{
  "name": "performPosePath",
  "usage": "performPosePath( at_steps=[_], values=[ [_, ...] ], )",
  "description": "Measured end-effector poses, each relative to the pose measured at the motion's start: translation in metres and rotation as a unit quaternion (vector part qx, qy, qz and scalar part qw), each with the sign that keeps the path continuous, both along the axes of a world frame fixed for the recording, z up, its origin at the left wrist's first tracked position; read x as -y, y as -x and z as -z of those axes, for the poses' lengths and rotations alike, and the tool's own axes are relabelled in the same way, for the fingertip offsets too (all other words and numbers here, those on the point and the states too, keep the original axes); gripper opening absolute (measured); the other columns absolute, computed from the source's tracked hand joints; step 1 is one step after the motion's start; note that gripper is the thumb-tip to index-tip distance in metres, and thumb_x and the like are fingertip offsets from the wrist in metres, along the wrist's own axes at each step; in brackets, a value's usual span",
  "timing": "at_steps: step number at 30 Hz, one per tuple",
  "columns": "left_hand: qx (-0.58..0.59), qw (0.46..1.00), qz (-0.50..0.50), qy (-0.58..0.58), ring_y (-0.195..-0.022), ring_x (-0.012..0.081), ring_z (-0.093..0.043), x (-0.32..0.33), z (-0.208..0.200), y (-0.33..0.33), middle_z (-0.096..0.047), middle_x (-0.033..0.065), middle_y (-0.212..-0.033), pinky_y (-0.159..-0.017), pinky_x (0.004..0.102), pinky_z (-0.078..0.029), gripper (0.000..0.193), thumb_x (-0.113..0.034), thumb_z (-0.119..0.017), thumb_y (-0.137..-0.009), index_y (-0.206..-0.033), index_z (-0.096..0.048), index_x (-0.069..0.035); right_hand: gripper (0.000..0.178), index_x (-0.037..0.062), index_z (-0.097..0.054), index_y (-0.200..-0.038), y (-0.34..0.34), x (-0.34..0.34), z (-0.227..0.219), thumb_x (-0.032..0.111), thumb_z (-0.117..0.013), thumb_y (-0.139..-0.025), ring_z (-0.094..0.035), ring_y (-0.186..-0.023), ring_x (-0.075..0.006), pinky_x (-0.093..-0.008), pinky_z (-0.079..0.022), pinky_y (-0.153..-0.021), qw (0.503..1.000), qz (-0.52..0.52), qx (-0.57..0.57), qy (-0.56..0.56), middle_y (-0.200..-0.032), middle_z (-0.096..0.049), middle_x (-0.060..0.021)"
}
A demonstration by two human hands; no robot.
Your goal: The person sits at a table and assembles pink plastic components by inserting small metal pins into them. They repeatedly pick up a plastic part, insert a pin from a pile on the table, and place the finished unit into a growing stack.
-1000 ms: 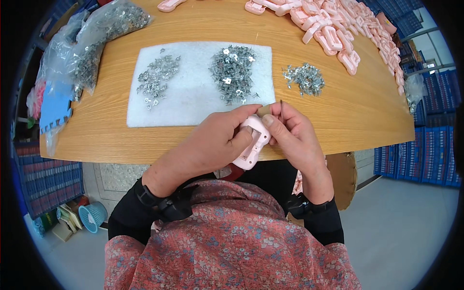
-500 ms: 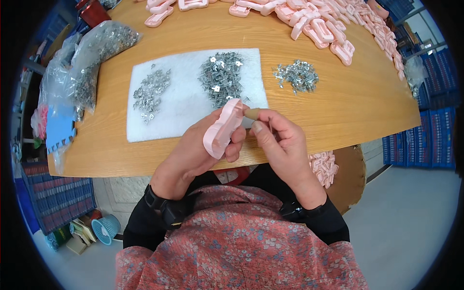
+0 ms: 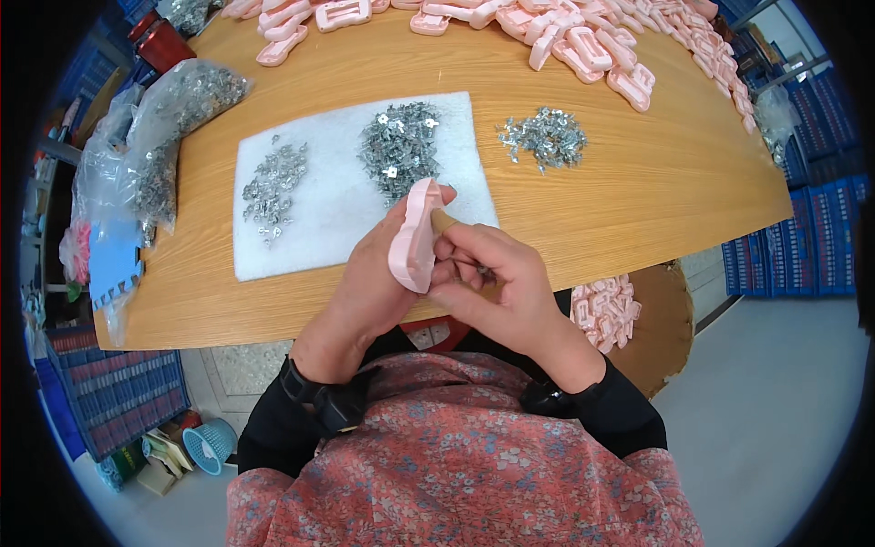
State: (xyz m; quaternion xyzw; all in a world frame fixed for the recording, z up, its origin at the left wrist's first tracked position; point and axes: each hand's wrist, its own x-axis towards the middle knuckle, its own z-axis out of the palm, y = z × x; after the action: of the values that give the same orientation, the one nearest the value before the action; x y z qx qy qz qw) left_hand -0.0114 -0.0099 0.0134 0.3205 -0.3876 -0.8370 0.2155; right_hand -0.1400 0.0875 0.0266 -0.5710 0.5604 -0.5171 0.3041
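Left hand (image 3: 369,283) is closed around the pink plastic piece (image 3: 412,235), held upright on edge above the near rim of the worktop (image 3: 638,201); right hand (image 3: 492,283) pinches at its side, fingertips curled shut, anything between them too small to tell. Piece looks light, rigid, smooth moulded plastic, so best gripped across its flat faces, thumb backing the edge.

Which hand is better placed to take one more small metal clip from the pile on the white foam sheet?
Probably the right hand. The left hand is wrapped around the pink plastic part and holds it upright, while the right only pinches beside it. The metal clip pile on the white foam sheet lies just ahead.
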Motion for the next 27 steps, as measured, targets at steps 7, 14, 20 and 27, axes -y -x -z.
performPosePath(
  at_steps=[7, 14, 20, 27],
  values=[
    [-0.172, 0.959, 0.103, -0.199, -0.061, 0.0099, -0.043, 0.008, -0.006, -0.009, -0.050, 0.0002, -0.081, -0.054, 0.0244, -0.031, 0.036, -0.038, -0.050, -0.104, -0.128, -0.051, -0.011, 0.035, -0.0047, -0.053, -0.132, 0.001, -0.008, 0.003, 0.010, -0.056, -0.100, -0.055, -0.083, -0.0040, -0.0201, -0.046, -0.073, 0.944, -0.008, 0.327, -0.050, -0.098, -0.063, -0.0013],
    [-0.193, 0.945, 0.130, -0.229, -0.060, 0.0098, -0.040, 0.007, -0.001, -0.011, -0.049, 0.0000, -0.079, -0.054, 0.0246, -0.031, 0.036, -0.037, -0.044, -0.105, -0.130, -0.050, -0.011, 0.031, -0.0057, -0.056, -0.128, 0.002, -0.010, 0.009, 0.010, -0.054, -0.102, -0.056, -0.087, -0.0031, -0.0209, -0.047, -0.074, 0.965, 0.019, 0.256, -0.053, -0.096, -0.063, 0.0005],
    [-0.122, 0.974, 0.123, -0.148, -0.061, 0.0099, -0.044, 0.002, -0.007, -0.013, -0.051, 0.0004, -0.082, -0.053, 0.0247, -0.034, 0.041, -0.039, -0.047, -0.105, -0.134, -0.050, -0.009, 0.021, 0.0005, -0.064, -0.104, 0.005, -0.011, 0.009, 0.004, -0.068, -0.084, -0.063, -0.071, -0.0199, -0.0304, -0.050, -0.064, 0.987, 0.042, -0.138, 0.076, -0.084, -0.064, -0.0080],
    [-0.123, 0.972, 0.117, -0.160, -0.063, 0.0117, -0.051, 0.001, 0.002, -0.014, -0.056, 0.0017, -0.094, -0.052, 0.0262, -0.036, 0.046, -0.038, -0.051, -0.103, -0.137, -0.050, -0.007, 0.029, 0.0052, -0.064, -0.097, 0.001, -0.011, -0.004, 0.005, -0.074, -0.070, -0.060, -0.068, -0.0271, -0.0370, -0.048, -0.058, 0.955, 0.048, -0.240, 0.166, -0.078, -0.057, -0.0077]
  ],
)
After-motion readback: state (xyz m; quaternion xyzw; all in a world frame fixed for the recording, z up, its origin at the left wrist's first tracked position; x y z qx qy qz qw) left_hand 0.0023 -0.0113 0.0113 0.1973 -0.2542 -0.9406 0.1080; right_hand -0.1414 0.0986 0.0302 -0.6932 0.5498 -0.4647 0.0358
